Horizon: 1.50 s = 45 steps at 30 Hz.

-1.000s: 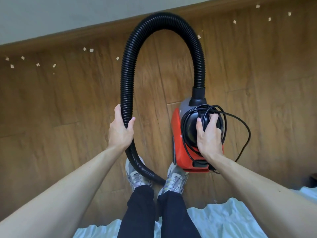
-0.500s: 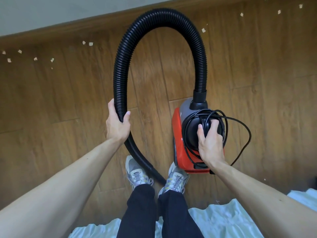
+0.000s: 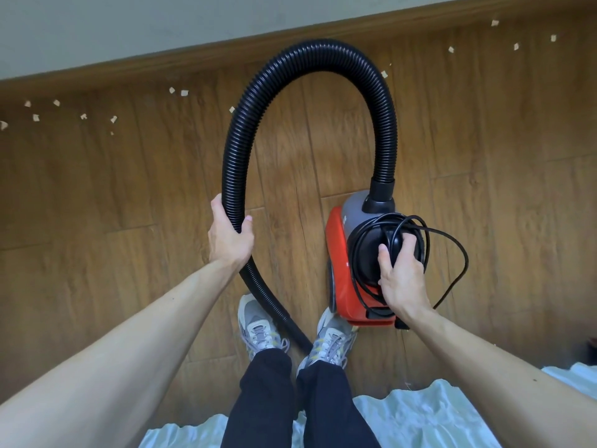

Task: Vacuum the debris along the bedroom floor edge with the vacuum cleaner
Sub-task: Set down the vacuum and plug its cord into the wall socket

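A small red and grey vacuum cleaner (image 3: 339, 273) hangs above the wooden floor in front of me. My right hand (image 3: 400, 279) grips its black top handle, where the black power cord (image 3: 452, 253) is looped. A black ribbed hose (image 3: 310, 53) arches up from the cleaner's front and comes down on the left. My left hand (image 3: 229, 237) grips that hose partway down. The hose end runs down between my shoes and is hidden behind my legs. Small pale debris scraps (image 3: 184, 93) lie along the floor edge by the skirting board, with more debris (image 3: 450, 49) at the upper right.
The wooden skirting board (image 3: 129, 64) and grey wall run across the top. My grey shoes (image 3: 258, 324) stand on the wooden floor (image 3: 97, 195). A pale bedsheet (image 3: 420, 418) lies at the bottom edge. A dark object (image 3: 591, 350) sits at the far right.
The view has shifted so the wall and hose arch sit lower in frame. Both hands keep their grips; the cleaner and hose stay much the same relative to me.
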Motion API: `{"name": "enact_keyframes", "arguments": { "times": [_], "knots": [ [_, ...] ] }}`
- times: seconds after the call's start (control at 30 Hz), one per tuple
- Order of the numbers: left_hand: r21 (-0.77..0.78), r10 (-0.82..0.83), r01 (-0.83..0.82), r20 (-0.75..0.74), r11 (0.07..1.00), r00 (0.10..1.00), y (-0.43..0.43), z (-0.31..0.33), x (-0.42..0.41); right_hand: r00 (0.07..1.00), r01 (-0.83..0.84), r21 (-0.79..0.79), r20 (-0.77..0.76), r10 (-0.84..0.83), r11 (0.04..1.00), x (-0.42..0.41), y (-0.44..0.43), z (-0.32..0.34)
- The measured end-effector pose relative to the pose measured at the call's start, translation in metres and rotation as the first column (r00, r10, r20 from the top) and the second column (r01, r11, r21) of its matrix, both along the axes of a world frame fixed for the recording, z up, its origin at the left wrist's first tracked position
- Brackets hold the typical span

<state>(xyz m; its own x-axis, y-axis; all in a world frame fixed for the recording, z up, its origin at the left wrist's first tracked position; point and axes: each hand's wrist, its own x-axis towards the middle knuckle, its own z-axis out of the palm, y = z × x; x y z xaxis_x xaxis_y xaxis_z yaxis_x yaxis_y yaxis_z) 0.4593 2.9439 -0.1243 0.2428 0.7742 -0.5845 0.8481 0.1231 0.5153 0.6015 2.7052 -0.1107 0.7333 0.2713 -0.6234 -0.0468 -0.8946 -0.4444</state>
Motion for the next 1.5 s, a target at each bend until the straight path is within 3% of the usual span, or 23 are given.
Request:
{"name": "enact_keyframes", "arguments": {
  "times": [0.17,0.27,0.53,0.73,0.93,1.07,1.23,1.5],
  "knots": [
    [-0.031,-0.015,0.013,-0.055,0.999,0.998,0.003,0.016,-0.002,0.987,-0.161,-0.171,-0.023,0.159,0.972,0.005,0.008,0.019],
    [-0.048,-0.044,0.040,-0.103,0.998,0.994,0.008,0.040,0.000,0.937,-0.345,-0.335,-0.075,0.340,0.877,0.023,0.020,0.036],
    [0.073,-0.322,0.330,-0.100,0.941,0.941,0.057,0.149,0.051,0.697,-0.639,-0.320,0.145,0.702,0.700,0.099,0.101,0.149],
    [0.281,-0.519,0.573,-0.246,0.770,0.819,0.100,0.269,0.105,0.620,-0.646,-0.333,0.295,0.727,0.686,0.153,0.152,0.281],
    [0.423,-0.572,0.655,-0.322,0.626,0.755,0.135,0.407,0.156,0.550,-0.611,-0.370,0.437,0.712,0.700,0.201,0.175,0.432],
    [0.495,-0.593,0.723,-0.423,0.482,0.685,0.146,0.507,0.190,0.515,-0.586,-0.370,0.517,0.684,0.721,0.230,0.177,0.531],
    [0.582,-0.576,0.749,-0.509,0.317,0.640,0.141,0.621,0.221,0.484,-0.539,-0.384,0.587,0.649,0.750,0.256,0.165,0.629],
    [0.687,-0.654,0.708,-0.462,0.163,0.599,0.113,0.737,0.265,0.514,-0.445,-0.369,0.641,0.570,0.816,0.277,0.117,0.732]
  ]
}}
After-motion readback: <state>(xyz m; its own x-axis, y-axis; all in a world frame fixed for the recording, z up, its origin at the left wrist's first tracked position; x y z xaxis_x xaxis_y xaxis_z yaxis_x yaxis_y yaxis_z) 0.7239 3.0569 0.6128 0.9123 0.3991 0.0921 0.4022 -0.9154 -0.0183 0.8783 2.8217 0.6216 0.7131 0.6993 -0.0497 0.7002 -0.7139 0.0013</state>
